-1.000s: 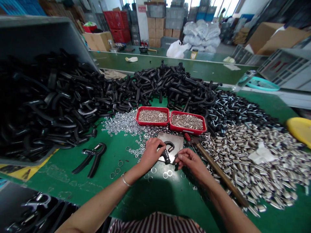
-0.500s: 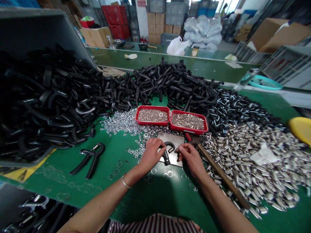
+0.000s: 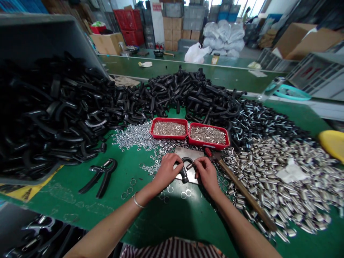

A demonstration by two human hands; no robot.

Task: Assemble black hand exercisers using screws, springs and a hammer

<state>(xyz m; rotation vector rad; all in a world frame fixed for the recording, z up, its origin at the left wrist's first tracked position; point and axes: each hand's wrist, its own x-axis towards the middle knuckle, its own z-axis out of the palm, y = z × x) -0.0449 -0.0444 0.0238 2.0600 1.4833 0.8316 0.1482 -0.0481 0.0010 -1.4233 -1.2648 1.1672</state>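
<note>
Head view: your left hand (image 3: 170, 170) grips the black handle (image 3: 184, 175) on the metal plate (image 3: 192, 153); brace it firmly there. Your right hand (image 3: 206, 174) pinches narrowly beside the spring (image 3: 190, 166); whether it holds anything, I cannot tell; align gently.

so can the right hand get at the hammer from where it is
Probably yes: the hammer lies close to the right hand, on its outer side, and nothing seems to lie across it. The fingertips would likely have to leave the black part first.
</note>
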